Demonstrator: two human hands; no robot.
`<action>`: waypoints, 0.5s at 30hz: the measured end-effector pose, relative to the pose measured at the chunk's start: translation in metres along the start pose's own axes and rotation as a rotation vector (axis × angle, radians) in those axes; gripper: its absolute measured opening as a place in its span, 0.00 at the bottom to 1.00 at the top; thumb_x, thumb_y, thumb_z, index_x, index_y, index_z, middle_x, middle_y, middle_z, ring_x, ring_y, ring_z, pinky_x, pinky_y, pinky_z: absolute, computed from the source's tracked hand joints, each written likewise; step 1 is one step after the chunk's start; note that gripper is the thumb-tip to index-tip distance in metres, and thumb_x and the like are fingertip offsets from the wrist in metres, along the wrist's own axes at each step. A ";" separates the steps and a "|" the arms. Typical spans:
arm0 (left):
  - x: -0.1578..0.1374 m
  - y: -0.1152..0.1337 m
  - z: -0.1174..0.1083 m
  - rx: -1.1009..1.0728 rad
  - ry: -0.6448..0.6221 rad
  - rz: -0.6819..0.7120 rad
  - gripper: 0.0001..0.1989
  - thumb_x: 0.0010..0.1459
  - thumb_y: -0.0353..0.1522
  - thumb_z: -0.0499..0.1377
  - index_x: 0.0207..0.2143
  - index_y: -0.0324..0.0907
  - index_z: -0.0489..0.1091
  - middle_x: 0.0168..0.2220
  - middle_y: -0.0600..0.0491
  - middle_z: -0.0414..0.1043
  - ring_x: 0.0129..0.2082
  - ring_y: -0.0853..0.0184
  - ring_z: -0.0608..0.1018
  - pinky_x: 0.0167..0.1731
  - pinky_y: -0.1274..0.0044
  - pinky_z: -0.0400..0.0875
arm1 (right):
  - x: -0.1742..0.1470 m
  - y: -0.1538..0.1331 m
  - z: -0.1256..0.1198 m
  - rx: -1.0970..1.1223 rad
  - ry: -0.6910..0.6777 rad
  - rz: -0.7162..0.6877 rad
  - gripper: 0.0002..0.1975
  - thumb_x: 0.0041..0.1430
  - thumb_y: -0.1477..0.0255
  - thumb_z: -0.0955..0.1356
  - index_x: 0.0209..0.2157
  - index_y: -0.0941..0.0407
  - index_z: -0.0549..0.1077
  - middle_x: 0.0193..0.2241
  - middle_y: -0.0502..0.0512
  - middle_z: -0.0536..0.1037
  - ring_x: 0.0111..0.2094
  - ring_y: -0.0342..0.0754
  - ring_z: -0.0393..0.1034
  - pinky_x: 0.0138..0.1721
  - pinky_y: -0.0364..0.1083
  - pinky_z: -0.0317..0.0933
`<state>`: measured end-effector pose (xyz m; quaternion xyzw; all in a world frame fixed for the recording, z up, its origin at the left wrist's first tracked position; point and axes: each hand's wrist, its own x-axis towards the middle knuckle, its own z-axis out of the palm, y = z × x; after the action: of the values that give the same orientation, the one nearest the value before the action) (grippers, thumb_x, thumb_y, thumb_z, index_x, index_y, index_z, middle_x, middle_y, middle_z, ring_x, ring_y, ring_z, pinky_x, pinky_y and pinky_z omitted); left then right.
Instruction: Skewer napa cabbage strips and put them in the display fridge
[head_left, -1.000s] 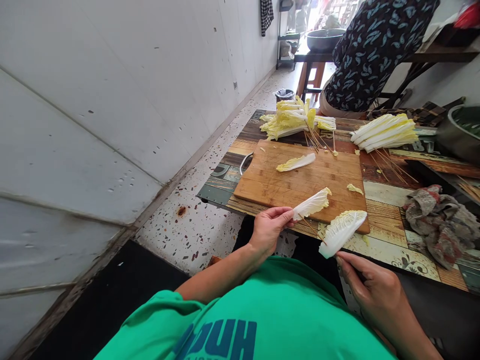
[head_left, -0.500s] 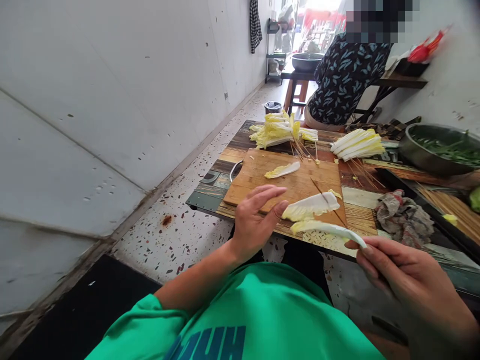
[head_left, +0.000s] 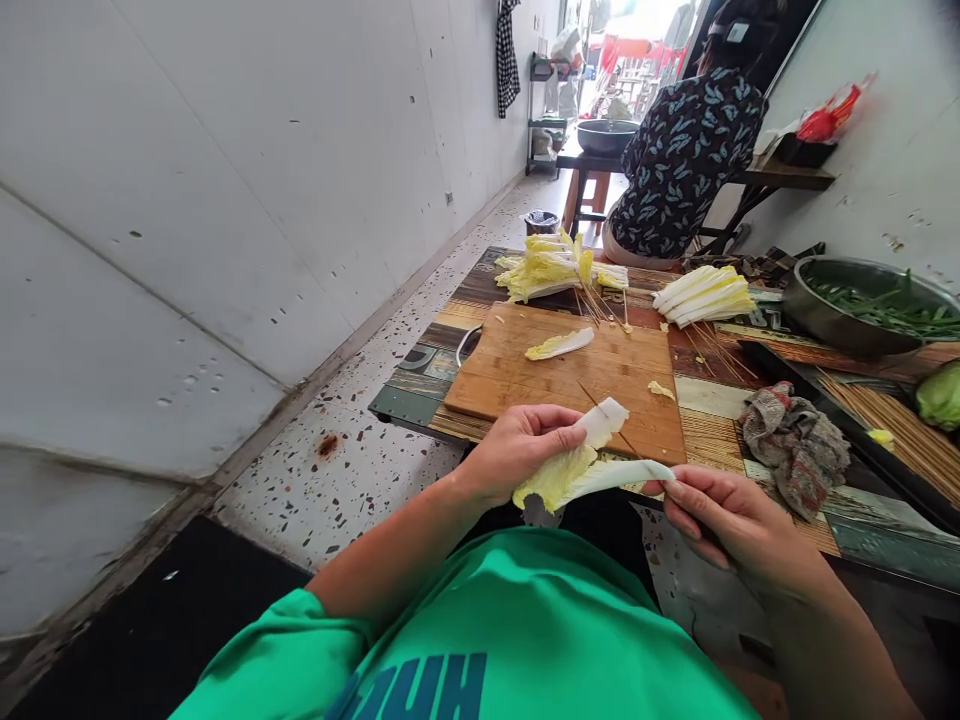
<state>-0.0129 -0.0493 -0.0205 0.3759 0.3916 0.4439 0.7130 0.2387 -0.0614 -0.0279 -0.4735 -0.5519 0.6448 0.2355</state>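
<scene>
My left hand point(head_left: 521, 450) is closed on a cabbage leaf point(head_left: 604, 424), thumb on top, over the near edge of the wooden cutting board point(head_left: 487, 375). A thin wooden skewer point(head_left: 587, 396) runs across this leaf's white stem. Between finger and thumb, my right hand point(head_left: 724, 510) pinches the white stem end of a second cabbage leaf point(head_left: 622, 477), whose yellow frilly end reaches under my left hand. Another cabbage leaf point(head_left: 561, 344) lies flat on the board, with a small yellow scrap point(head_left: 660, 390) near its right side.
Behind the board sit two piles of skewered cabbage leaves, one left point(head_left: 544, 270) and one right point(head_left: 705, 295). A crumpled cloth point(head_left: 796, 445), a black tray of skewers point(head_left: 877, 425) and a metal bowl of greens point(head_left: 862, 335) stand rightward. A person point(head_left: 682, 160) sits beyond the table.
My left hand has gone from open beside the skewered leaf to closed on it, lifting and tilting it. My right hand has brought its leaf leftward, close against the other.
</scene>
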 end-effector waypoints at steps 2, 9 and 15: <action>0.001 -0.003 -0.003 -0.005 0.002 -0.037 0.26 0.39 0.43 0.75 0.40 0.39 0.80 0.29 0.50 0.78 0.23 0.70 0.75 0.25 0.80 0.67 | 0.003 0.002 0.000 -0.016 -0.013 0.004 0.24 0.58 0.50 0.68 0.37 0.59 0.74 0.18 0.43 0.62 0.13 0.33 0.49 0.13 0.36 0.40; 0.003 -0.003 -0.006 0.195 -0.001 0.101 0.20 0.47 0.42 0.72 0.38 0.36 0.80 0.33 0.50 0.79 0.30 0.71 0.75 0.31 0.81 0.68 | 0.005 0.011 -0.005 0.056 -0.162 0.033 0.24 0.60 0.51 0.68 0.39 0.60 0.75 0.18 0.42 0.59 0.14 0.32 0.45 0.14 0.36 0.38; 0.003 -0.001 -0.006 0.292 0.129 0.139 0.18 0.48 0.43 0.70 0.31 0.36 0.80 0.27 0.53 0.76 0.25 0.73 0.71 0.24 0.81 0.64 | 0.000 0.011 -0.003 -0.085 -0.060 -0.066 0.23 0.59 0.53 0.69 0.44 0.59 0.77 0.20 0.47 0.68 0.14 0.35 0.56 0.13 0.37 0.48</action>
<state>-0.0166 -0.0458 -0.0243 0.4724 0.4700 0.4537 0.5917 0.2438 -0.0632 -0.0375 -0.4451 -0.6008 0.6266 0.2198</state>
